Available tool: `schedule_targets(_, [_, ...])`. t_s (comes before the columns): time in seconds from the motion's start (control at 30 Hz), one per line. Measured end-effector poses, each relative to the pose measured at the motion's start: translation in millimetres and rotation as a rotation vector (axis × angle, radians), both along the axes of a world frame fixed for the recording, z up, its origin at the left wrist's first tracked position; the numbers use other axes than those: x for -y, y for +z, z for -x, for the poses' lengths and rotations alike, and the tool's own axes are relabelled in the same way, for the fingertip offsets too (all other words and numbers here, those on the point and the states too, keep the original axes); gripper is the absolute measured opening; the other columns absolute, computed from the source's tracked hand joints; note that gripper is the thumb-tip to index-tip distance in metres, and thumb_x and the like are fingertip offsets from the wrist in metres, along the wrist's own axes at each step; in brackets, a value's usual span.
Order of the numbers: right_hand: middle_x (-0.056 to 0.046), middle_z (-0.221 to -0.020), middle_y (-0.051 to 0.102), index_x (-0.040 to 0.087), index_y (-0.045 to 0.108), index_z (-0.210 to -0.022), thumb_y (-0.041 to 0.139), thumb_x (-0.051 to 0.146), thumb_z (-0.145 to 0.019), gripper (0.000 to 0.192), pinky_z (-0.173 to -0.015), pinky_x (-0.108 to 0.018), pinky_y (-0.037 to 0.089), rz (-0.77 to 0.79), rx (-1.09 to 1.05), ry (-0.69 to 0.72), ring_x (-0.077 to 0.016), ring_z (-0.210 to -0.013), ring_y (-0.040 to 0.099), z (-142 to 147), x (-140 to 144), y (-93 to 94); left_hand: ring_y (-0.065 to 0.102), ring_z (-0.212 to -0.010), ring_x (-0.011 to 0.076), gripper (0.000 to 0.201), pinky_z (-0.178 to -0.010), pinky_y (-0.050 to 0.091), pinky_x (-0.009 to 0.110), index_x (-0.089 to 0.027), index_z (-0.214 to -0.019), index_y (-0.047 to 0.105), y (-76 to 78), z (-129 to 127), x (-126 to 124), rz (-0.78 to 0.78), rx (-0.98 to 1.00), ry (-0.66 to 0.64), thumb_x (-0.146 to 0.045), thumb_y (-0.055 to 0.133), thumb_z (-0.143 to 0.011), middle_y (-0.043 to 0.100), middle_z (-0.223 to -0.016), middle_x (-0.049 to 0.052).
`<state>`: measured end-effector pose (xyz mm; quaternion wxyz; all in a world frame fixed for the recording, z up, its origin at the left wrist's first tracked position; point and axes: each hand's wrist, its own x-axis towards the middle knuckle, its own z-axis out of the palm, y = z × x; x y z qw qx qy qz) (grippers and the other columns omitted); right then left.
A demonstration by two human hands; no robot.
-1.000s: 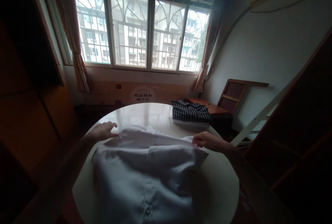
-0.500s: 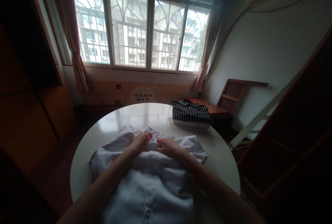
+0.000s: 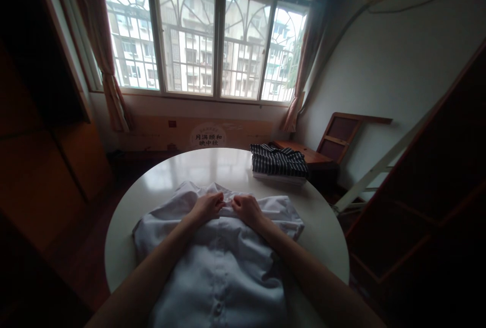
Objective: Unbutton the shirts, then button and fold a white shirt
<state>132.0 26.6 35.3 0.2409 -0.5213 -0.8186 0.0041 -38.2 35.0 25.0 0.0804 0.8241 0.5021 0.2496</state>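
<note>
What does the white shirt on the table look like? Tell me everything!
The white shirt is pale, soft-looking cloth, a bit wrinkled, lying spread on the round white table. A row of buttons runs down its middle, towards the camera. The left hand and right hand both grip the cloth at its far end, close together. Its near part runs out of view.

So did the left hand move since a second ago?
Yes. The left hand came in from the shirt's left edge to its middle, beside the right hand.
</note>
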Motion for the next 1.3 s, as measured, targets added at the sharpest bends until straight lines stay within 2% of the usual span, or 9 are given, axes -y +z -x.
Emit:
schedule_targets(0.17, [-0.002, -0.069, 0.058, 0.017, 0.056, -0.067, 0.042, 0.023, -0.082, 0.021, -0.055, -0.022, 0.028, -0.189, -0.193, -0.073, -0.0100, -0.058, 0.048, 0, 3, 4.4, 0.052, -0.078, 0.0178, 0.012, -0.070, 0.040, 0.028, -0.018, -0.072, 0.057, 9.0, -3, 2, -0.310, 0.164, 0.179, -0.027, 0.052, -0.076, 0.056, -0.084, 0.006])
schedule_targets(0.23, [-0.002, -0.069, 0.057, 0.017, 0.055, -0.069, 0.042, 0.024, -0.082, 0.019, -0.056, -0.021, 0.029, -0.220, -0.233, -0.038, -0.0100, -0.058, 0.048, 3, 7, 6.0, 0.049, -0.091, 0.0208, 0.009, -0.081, 0.038, 0.033, -0.017, -0.070, 0.056, 12.8, -4, 3, -0.433, 0.214, 0.181, -0.025, 0.054, -0.074, 0.055, -0.097, 0.008])
schedule_targets(0.3, [0.000, -0.064, 0.055, 0.017, 0.054, -0.071, 0.045, 0.028, -0.082, 0.018, -0.055, -0.021, 0.030, -0.192, -0.239, 0.005, -0.0101, -0.056, 0.048, 5, 11, 5.8, 0.049, -0.093, 0.0205, 0.007, -0.085, 0.036, 0.034, -0.017, -0.072, 0.055, 13.2, -4, 3, -0.463, 0.267, 0.119, -0.023, 0.054, -0.075, 0.056, -0.098, 0.008])
schedule_targets(0.47, [0.001, -0.060, 0.057, 0.018, 0.055, -0.077, 0.048, 0.031, -0.080, 0.015, -0.052, -0.020, 0.027, -0.104, -0.222, -0.054, -0.0107, -0.054, 0.052, 8, 13, -0.2, 0.049, -0.063, 0.0137, 0.015, -0.062, 0.040, 0.026, -0.018, -0.068, 0.051, 4.3, -6, -2, -0.248, 0.433, 0.044, -0.030, 0.051, -0.076, 0.052, -0.063, -0.001])
schedule_targets(0.67, [0.002, -0.059, 0.056, 0.019, 0.053, -0.072, 0.050, 0.022, -0.075, 0.005, -0.051, -0.020, 0.025, -0.101, -0.270, -0.211, -0.0103, -0.054, 0.051, 5, 6, -2.9, 0.045, -0.057, 0.0102, 0.022, -0.053, 0.037, 0.022, -0.016, -0.066, 0.050, 3.8, -4, -5, 0.002, 0.733, 0.026, -0.037, 0.055, -0.070, 0.049, -0.060, -0.003])
schedule_targets(0.87, [0.002, -0.060, 0.057, 0.019, 0.054, -0.069, 0.054, 0.020, -0.070, 0.001, -0.051, -0.020, 0.026, -0.053, -0.284, -0.243, -0.0107, -0.055, 0.051, 5, 3, -4.9, 0.046, -0.053, 0.0094, 0.027, -0.050, 0.037, 0.021, -0.014, -0.070, 0.052, 6.0, -1, -7, 0.283, 0.917, -0.006, -0.038, 0.062, -0.062, 0.049, -0.058, -0.003])
schedule_targets(1.03, [0.000, -0.059, 0.058, 0.018, 0.055, -0.066, 0.054, 0.020, -0.069, 0.004, -0.051, -0.021, 0.028, -0.016, -0.279, -0.251, -0.0118, -0.055, 0.051, 5, 0, -6.5, 0.050, -0.057, 0.0096, 0.031, -0.052, 0.039, 0.020, -0.013, -0.075, 0.054, 9.0, -3, -3, 0.314, 1.033, 0.072, -0.039, 0.064, -0.060, 0.054, -0.065, -0.001])
schedule_targets(1.17, [0.000, -0.058, 0.058, 0.017, 0.056, -0.066, 0.052, 0.022, -0.072, 0.008, -0.051, -0.021, 0.028, -0.068, -0.290, -0.212, -0.0109, -0.053, 0.051, 4, 4, -4.1, 0.051, -0.058, 0.0097, 0.035, -0.054, 0.041, 0.021, -0.013, -0.077, 0.056, 9.9, -4, -2, 0.318, 1.063, 0.074, -0.042, 0.065, -0.059, 0.056, -0.068, 0.000])
schedule_targets(1.3, [0.000, -0.053, 0.054, 0.017, 0.055, -0.062, 0.044, 0.036, -0.082, 0.030, -0.051, -0.021, 0.026, -0.144, -0.259, -0.080, -0.0096, -0.050, 0.047, 4, 13, -1.8, 0.052, -0.059, 0.0108, 0.037, -0.055, 0.042, 0.022, -0.012, -0.077, 0.057, 9.3, -5, -2, 0.312, 1.018, 0.012, -0.043, 0.065, -0.059, 0.057, -0.069, 0.001])
